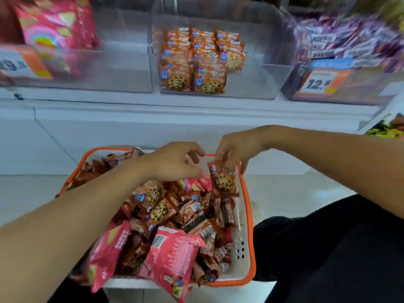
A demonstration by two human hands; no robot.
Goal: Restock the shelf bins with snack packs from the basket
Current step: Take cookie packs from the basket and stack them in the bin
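Mid-restock at the snack shelf: I judge the job well short of done. Above my fingers, the clear middle bin (251,79) holds cookie packs (194,62) only on its left side, with bare floor to their right; the bin (122,71) to its left also shows open room. Below my fingers, the orange-rimmed basket (248,215) is heaped with cookie packs, brown bars and pink bags (172,256), so most stock is left to move. The basket's far rim lies just behind my fingertips, and the white shelf front (175,125) stands between them and the bins, so the lift looks to be up and over that edge. My right hand (238,147) pinches the top of one cookie pack (223,180), which hangs over the basket's far right corner. My left hand (175,160) sits beside it, fingers curled; what they hold, I cannot tell.
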